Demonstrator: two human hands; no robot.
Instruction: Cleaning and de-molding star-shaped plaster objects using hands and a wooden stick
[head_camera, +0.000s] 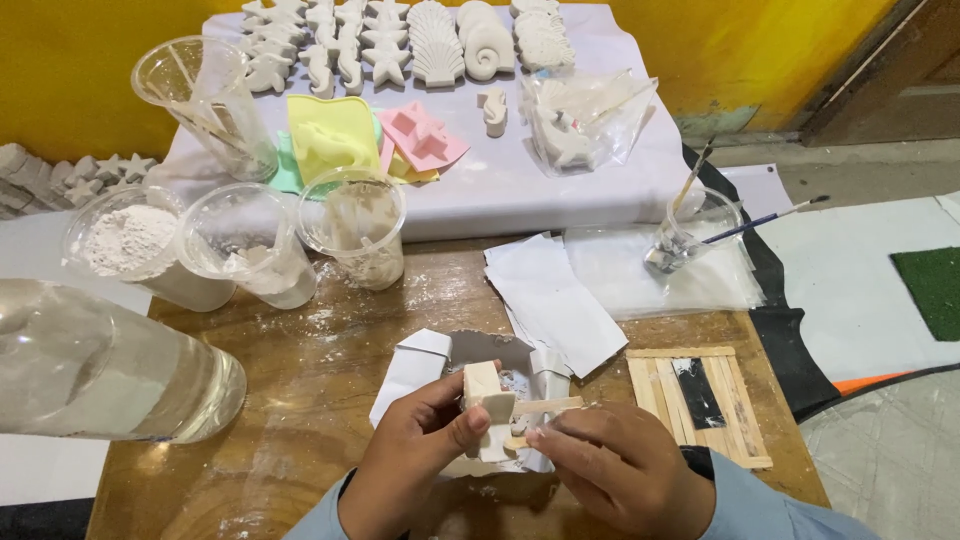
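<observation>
Both your hands meet low over the powder-dusted wooden table (300, 400); your left hand (415, 460) pinches a small cream plaster cast (484, 392) between thumb and fingers, held above a crumpled white paper sheet (420, 362); your right hand (625, 465) closes on a thin wooden stick (545, 405) touching that cast; a flat frame of pale wooden sticks (735, 400) lies just beside your right hand.

The left hand (415, 455) covers the lower part of the small white plaster piece (484, 385), so its full shape cannot be told. The big clear container (110, 370) is blurred and cut off at the left edge, and both sleeves (760, 505) run out at the bottom edge.
</observation>
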